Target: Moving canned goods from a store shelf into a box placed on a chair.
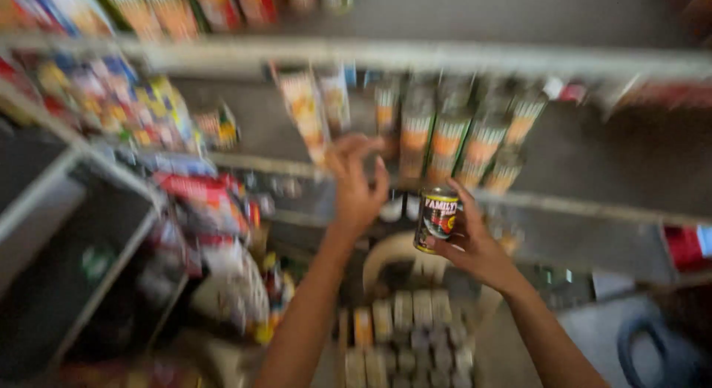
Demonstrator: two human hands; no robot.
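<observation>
My right hand (475, 243) grips a small tin can (436, 219) with a dark red and gold label, held upright below the middle shelf. My left hand (357, 182) is raised beside it with the fingers spread and nothing in it, close to the front edge of the shelf (593, 208). On that shelf stand several tall cans (449, 143) with green and orange labels, just above both hands. The whole view is blurred by motion.
Shelves of packets and sachets (111, 106) fill the left side, with red packages (204, 199) lower down. Below my hands sits a box of several cans (408, 336) seen from the top. A blue object (656, 351) lies at the lower right.
</observation>
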